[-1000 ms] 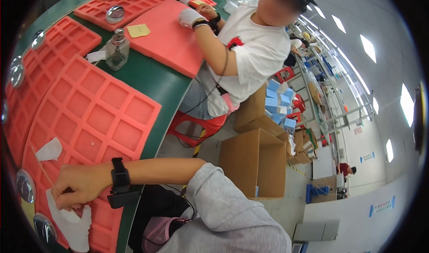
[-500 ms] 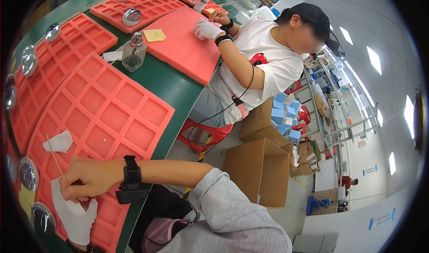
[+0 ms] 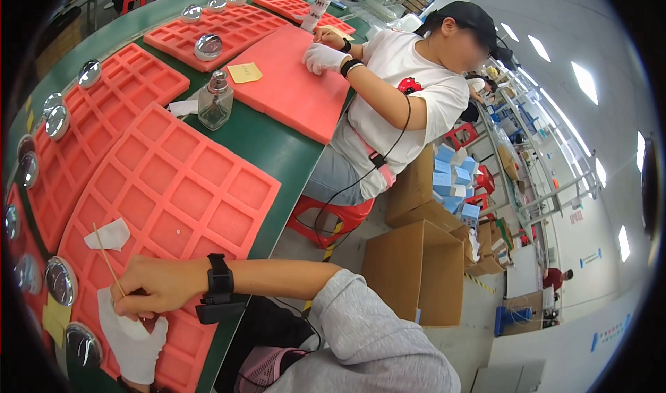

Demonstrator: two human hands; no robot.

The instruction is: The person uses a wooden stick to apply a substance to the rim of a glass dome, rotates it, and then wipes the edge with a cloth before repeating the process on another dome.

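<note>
My right hand (image 3: pixel 156 285) is bare, with a black strap at the wrist. Its fingers are closed around a thin wooden stick (image 3: pixel 104 254), whose upper end points up and away. Just below it, my left hand (image 3: pixel 132 348) wears a white glove and is closed. Its fingertips meet under the right hand; whatever lies between them is mostly hidden. Both hands are over a red foam tray (image 3: pixel 182 178) with square recesses. A crumpled white wipe (image 3: pixel 109 234) lies on the tray near the stick.
Shiny round lenses (image 3: pixel 61 280) stand along the left side. A glass bottle (image 3: pixel 216 103) with a metal top sits beyond the tray. More foam trays (image 3: pixel 111 101) cover the green table (image 3: pixel 277 154). A co-worker (image 3: pixel 409 88) sits at the far right; cardboard boxes (image 3: pixel 392 265) stand on the floor.
The whole view has shifted slightly, so things appear a little lower and further right. Both hands stay together over the tray, and the right hand still grips the stick.
</note>
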